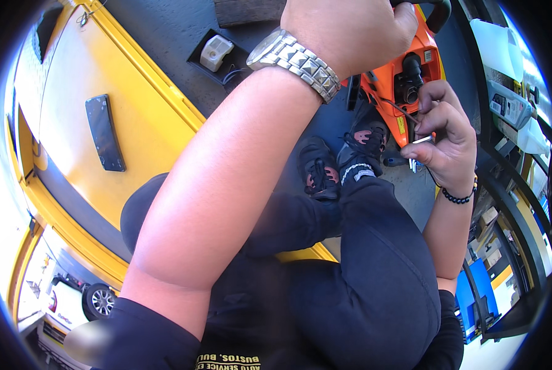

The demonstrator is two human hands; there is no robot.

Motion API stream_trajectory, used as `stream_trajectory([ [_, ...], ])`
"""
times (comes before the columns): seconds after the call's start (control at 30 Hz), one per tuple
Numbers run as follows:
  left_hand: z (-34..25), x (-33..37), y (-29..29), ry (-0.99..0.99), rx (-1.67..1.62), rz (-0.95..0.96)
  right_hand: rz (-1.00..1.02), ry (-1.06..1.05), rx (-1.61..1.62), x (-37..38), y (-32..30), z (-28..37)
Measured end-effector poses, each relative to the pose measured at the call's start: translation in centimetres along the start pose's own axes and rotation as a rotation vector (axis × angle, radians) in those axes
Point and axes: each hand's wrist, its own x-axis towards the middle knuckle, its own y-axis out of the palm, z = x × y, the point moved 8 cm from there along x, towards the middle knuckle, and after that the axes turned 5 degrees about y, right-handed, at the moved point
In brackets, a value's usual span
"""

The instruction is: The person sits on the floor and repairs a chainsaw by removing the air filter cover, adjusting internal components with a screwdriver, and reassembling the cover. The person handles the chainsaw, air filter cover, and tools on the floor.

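Observation:
An orange power tool with a black handle, which looks like a chainsaw [384, 114], stands in front of my feet. A dark round port shows in its open side. My left hand [353, 34] reaches over its top; the thumb lies by the black handle, and the other fingers are hidden past the upper edge. At the machine's right, my right hand [452, 126] is closed in a pinch on a small tool with thin metal rods [421, 140]. One thin dark rod runs from these fingers toward the orange housing. Where it ends I cannot make out.
Left of me, a dark flat slab like a phone [105, 132] lies on a yellow panel [146, 92]. A black tray [197, 60] holds a white plastic part [216, 52], near a dark block [248, 11]. A black-framed rack with bottles [509, 105] stands at the right.

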Motion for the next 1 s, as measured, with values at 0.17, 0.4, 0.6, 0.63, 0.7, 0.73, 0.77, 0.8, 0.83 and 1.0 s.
stream_trajectory([
  [0.17,0.2,0.0,-0.2,-0.009,0.007,-0.006,-0.215,0.097,-0.062,-1.6,-0.6,0.2],
  [0.4,0.4,0.1,0.2,-0.043,-0.014,0.03,-0.334,0.286,-0.262,-2.8,-0.1,1.1],
  [0.6,-1.8,-0.9,-2.0,0.022,-0.049,-0.018,-0.238,0.293,-0.438,-2.3,-0.3,1.9],
  [0.63,-1.7,-1.0,-1.8,0.059,-0.025,-0.062,-0.222,0.289,-0.449,-2.1,-0.2,2.1],
  [0.7,-2.3,-1.6,-1.7,0.177,0.075,-0.123,-0.224,0.365,-0.326,-1.9,-0.3,1.7],
  [0.73,-2.9,-2.1,-1.5,0.258,0.152,-0.14,-0.226,0.405,-0.265,-1.9,-0.2,1.4],
  [0.77,-3.5,-2.7,-1.2,0.339,0.228,-0.156,-0.24,0.432,-0.198,-2.0,-0.2,1.1],
  [0.8,-4.0,-3.2,-0.5,0.31,0.265,-0.099,-0.263,0.474,-0.143,-2.3,-0.3,0.6],
  [0.83,-4.4,-3.9,-0.3,0.28,0.319,-0.047,-0.283,0.503,-0.081,-2.6,-0.4,0.2],
  [1.0,2.7,-8.0,5.3,-0.15,0.395,0.561,-0.309,0.486,0.056,-2.5,-0.1,0.2],
])
